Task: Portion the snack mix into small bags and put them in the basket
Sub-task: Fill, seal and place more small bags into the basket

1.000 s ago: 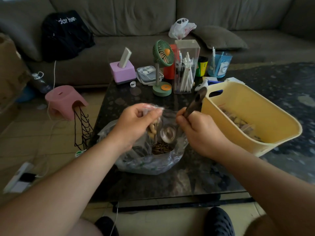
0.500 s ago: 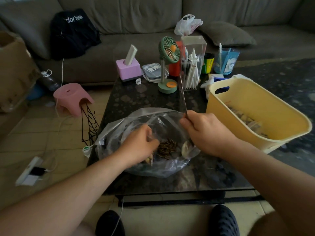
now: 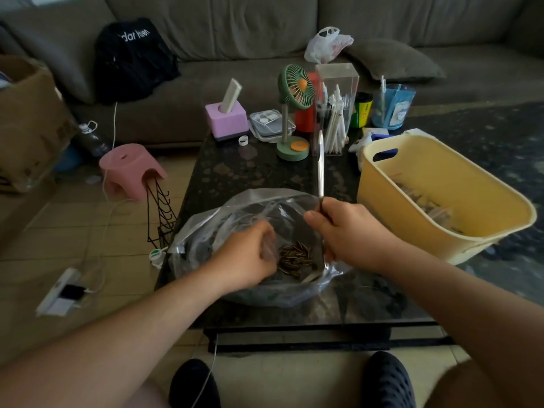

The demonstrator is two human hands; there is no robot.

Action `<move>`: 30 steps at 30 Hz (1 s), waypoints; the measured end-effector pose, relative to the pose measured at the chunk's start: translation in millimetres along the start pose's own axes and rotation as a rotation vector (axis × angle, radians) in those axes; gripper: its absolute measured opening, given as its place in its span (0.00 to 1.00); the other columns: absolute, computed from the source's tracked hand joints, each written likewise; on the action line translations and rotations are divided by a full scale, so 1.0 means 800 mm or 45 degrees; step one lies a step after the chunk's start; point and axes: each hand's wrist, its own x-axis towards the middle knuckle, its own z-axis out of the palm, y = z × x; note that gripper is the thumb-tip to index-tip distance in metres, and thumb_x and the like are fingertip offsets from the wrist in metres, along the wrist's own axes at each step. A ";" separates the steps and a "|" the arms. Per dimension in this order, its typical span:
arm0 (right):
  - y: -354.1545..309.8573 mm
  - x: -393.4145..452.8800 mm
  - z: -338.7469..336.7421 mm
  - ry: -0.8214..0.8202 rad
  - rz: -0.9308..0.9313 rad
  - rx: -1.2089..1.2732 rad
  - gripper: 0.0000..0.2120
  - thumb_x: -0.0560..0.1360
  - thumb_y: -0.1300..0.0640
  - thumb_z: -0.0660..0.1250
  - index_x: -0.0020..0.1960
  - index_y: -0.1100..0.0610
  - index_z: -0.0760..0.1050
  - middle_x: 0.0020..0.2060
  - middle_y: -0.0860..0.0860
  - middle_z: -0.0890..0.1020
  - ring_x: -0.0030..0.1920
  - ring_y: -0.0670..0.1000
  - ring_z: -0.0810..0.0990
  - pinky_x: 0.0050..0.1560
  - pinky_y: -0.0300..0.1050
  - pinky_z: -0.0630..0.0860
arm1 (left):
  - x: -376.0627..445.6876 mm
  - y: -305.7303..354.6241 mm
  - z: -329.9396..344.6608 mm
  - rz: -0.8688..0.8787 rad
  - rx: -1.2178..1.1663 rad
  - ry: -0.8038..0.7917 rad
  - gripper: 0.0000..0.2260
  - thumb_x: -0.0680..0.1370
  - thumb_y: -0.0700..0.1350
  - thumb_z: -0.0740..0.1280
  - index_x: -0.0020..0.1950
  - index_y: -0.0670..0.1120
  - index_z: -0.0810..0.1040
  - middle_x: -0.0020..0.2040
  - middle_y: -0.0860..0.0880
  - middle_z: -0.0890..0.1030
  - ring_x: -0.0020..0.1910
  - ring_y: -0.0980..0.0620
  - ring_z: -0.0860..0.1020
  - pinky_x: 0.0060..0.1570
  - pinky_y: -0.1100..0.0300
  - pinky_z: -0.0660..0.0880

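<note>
Head view. Big clear plastic bag [image 3: 250, 219] of snack mix lies open on the dark table [image 3: 235, 178], near edge, mouth facing up. Sunflower seeds [image 3: 294, 257] piled in its middle.

Left hand [image 3: 247, 257] is down inside the bag, fingers curled just beside the seeds; looks like it pinches a small clear bag, but too blurred to tell.

Right hand [image 3: 350, 234] grips a thin metal spoon handle [image 3: 321, 166]. Long axis near vertical in frame, free end pointing away from the person toward the fan; the scoop end is low in the bag under the hand, mostly hidden.

Yellow basket [image 3: 412, 213] sits right of the bag, just beside it, long axis running diagonally away-left to near-right. Small filled bags [image 3: 435, 210] inside, blurry.

Far end of table: green desk fan [image 3: 294, 92], clear pen holder [image 3: 335, 107], purple block [image 3: 226, 119], blue cup [image 3: 393, 106].

Room: grey sofa [image 3: 265, 25] behind with a black bag [image 3: 132, 57] and a white plastic bag [image 3: 326, 44]. Pink stool [image 3: 129, 169] left on tiled floor, cardboard box [image 3: 26, 119] far left, power strip [image 3: 59, 293] on floor. Dark shoes [image 3: 388, 381] at bottom.
</note>
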 end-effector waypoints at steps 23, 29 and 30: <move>0.013 -0.002 -0.007 0.104 -0.033 -0.028 0.12 0.86 0.47 0.59 0.45 0.47 0.73 0.35 0.47 0.82 0.35 0.42 0.82 0.38 0.42 0.77 | 0.012 -0.016 0.028 0.042 -0.105 0.162 0.11 0.75 0.49 0.79 0.50 0.56 0.78 0.46 0.58 0.83 0.46 0.63 0.80 0.47 0.67 0.75; 0.017 -0.001 -0.006 0.122 -0.006 -0.015 0.11 0.86 0.48 0.59 0.47 0.50 0.74 0.35 0.48 0.83 0.34 0.42 0.82 0.36 0.37 0.76 | 0.020 -0.011 0.026 -0.089 -0.382 0.208 0.09 0.76 0.45 0.78 0.50 0.55 0.80 0.45 0.56 0.85 0.45 0.64 0.81 0.44 0.67 0.75; 0.017 0.000 -0.007 0.125 0.006 0.003 0.11 0.86 0.48 0.60 0.48 0.50 0.74 0.35 0.49 0.83 0.34 0.42 0.83 0.35 0.36 0.76 | 0.021 -0.009 0.024 -0.103 -0.403 0.221 0.09 0.76 0.45 0.78 0.50 0.55 0.81 0.45 0.56 0.85 0.45 0.62 0.82 0.46 0.64 0.76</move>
